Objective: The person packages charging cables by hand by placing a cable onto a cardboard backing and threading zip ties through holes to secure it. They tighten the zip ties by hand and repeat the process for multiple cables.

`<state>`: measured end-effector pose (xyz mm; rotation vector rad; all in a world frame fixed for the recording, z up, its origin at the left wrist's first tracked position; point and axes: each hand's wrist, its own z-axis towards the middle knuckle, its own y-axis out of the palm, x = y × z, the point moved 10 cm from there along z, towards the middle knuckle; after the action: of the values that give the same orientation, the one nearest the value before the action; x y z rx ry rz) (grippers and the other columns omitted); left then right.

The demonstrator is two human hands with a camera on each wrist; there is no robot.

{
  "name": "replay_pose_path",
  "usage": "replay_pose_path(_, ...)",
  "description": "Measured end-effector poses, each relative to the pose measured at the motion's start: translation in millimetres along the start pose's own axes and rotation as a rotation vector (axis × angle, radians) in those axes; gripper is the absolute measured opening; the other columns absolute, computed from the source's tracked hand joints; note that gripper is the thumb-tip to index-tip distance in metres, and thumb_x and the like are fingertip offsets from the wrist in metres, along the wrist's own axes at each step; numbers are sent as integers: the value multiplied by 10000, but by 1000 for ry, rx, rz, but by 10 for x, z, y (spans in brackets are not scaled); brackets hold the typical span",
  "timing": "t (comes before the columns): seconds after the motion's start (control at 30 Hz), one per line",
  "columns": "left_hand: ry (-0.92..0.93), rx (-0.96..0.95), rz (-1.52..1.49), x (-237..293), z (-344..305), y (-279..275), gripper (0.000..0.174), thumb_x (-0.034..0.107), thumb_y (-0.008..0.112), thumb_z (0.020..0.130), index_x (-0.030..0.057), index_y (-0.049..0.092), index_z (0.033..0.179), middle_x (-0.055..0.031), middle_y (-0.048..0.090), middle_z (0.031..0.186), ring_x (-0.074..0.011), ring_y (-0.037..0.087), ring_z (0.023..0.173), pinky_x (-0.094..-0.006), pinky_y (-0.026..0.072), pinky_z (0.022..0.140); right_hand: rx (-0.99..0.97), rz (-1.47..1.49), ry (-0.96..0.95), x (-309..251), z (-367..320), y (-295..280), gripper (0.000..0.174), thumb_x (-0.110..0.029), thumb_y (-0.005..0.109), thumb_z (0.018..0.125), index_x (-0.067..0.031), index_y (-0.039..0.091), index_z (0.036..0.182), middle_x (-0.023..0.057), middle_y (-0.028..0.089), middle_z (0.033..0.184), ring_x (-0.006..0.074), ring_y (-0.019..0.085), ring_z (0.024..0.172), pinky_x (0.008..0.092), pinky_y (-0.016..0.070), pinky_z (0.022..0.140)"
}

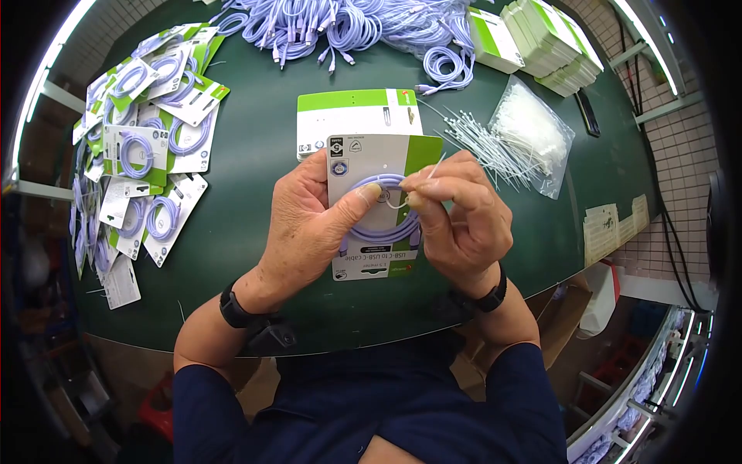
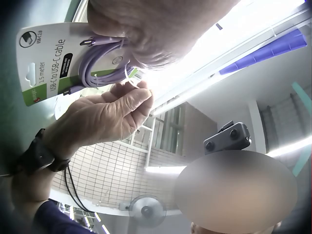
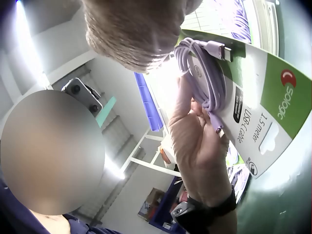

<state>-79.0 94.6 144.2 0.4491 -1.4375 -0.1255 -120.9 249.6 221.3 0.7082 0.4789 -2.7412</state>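
Observation:
My left hand (image 1: pixel 301 220) grips a white-and-green packaging card (image 1: pixel 367 271) from its left side. Its thumb presses on the coiled lilac USB-C cable (image 1: pixel 386 234) lying against the card's face. At the upper right of the coil, my right hand (image 1: pixel 470 224) pinches a thin white cable tie (image 1: pixel 438 165) between thumb and fingertips. The tie loops round the strands of the coil, with its tail sticking up past the fingers. In the right wrist view, the left fingers are partly hidden behind the card (image 3: pixel 265 114).
Behind the held card lies a stack of cards (image 1: pixel 352 100). Carded cables (image 1: pixel 139 155) pile up on the left. Loose lilac cables (image 1: pixel 309 27) heap at the back. Several loose cable ties (image 1: pixel 487 147) lie beside a clear bag of ties (image 1: pixel 533 127); card stacks (image 1: pixel 541 39) stand behind.

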Motion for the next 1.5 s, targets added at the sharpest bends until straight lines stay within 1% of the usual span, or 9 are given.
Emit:
replay_pose_path(0.07,-2,3,0,-11,1,-1,355,34,699,1009,-52,615,1343,-123,743,1219,-144,708,1064,-306,585,950,-21,-115,-37,30,19,-4,296,71,811,862,-12,693,1121,146,753,1000,227,699,805,339,570,669)
replay_pose_path(0.23,-9,8,38,-61,3,-5,352,44,700,1009,-56,617,1336,-124,743,1219,-149,709,1071,-312,585,954,-37,-242,-117,50,11,35,280,97,787,875,16,719,1135,150,761,981,247,712,816,333,562,713)
replay_pose_path(0.33,-12,-4,42,-83,4,6,348,48,698,1010,-56,621,1333,-124,743,1218,-150,709,1075,-313,586,954,-125,-259,-154,60,-39,58,322,79,824,837,-24,761,1135,128,750,1038,240,707,848,328,563,712)
replay_pose_path(0.47,-6,-7,23,-88,6,4,345,49,696,1009,-43,629,1335,-122,747,1215,-150,710,1074,-312,586,951,-145,-267,-114,-15,-62,6,364,64,853,794,-72,794,1126,120,727,1102,240,708,885,323,567,700)
replay_pose_path(0.6,-7,-23,6,-52,-6,41,345,47,695,1007,-32,634,1337,-119,751,1212,-150,710,1076,-310,585,948,-134,-237,-166,-114,-66,3,390,52,872,765,-85,796,1123,105,706,1146,236,707,902,319,573,686)
replay_pose_path(0.9,12,-22,36,-5,-32,53,339,49,700,1008,-38,632,1329,-116,751,1206,-147,710,1071,-313,587,946,-192,-269,-209,-201,-76,39,375,34,878,769,-79,782,1113,100,741,1120,243,710,904,325,583,688)
replay_pose_path(1.3,16,-4,43,3,-35,45,333,33,708,1004,-53,627,1315,-121,749,1197,-146,711,1059,-308,590,936,-158,-284,-182,-112,-72,55,369,35,874,776,-100,775,1105,87,773,1053,230,700,868,309,571,685)
replay_pose_path(1.43,14,0,57,-3,-34,42,333,29,709,1000,-54,628,1312,-121,750,1193,-144,710,1058,-307,590,935,-127,-288,-234,-119,-66,53,373,27,816,725,-62,788,1087,82,776,1053,221,690,821,306,570,655)
replay_pose_path(1.5,22,7,71,-2,-35,38,334,30,714,993,-48,636,1309,-120,752,1187,-143,710,1054,-308,590,933,-114,-268,-189,-93,-49,59,338,42,830,785,-72,768,1098,90,775,1015,223,687,811,316,555,657)
